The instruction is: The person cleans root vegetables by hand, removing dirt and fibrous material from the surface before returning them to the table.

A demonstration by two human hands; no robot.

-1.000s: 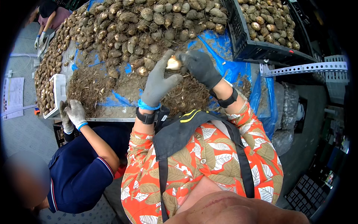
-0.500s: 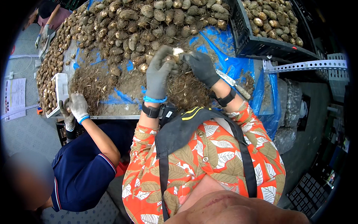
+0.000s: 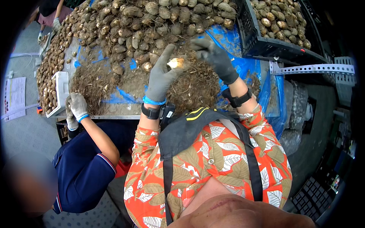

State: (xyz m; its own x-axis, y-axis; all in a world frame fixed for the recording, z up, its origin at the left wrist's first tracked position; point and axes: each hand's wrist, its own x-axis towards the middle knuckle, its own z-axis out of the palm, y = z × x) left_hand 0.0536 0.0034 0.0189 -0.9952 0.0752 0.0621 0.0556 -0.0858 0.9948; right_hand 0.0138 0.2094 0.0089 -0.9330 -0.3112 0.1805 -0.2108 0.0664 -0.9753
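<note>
A small taro corm with a pale cut end rests in my left hand, gripped between the thumb and fingers. That hand wears a grey work glove with a blue band at the wrist. To its right, my right hand is apart from the corm, in a darker glove, its fingers loosely spread and nothing seen in them. Beneath both hands lies a mat of brown root fibres. Just beyond is a big heap of hairy, unpeeled taro corms.
A black crate of corms stands at the far right, by a perforated metal bar. Blue plastic sheeting covers part of the table. At my left, a gloved co-worker sits near a white tray. Another person works farther off.
My right hand has come away from the corm, moving right and slightly farther out. The corm stays in my left hand, its pale end now in plain sight.
</note>
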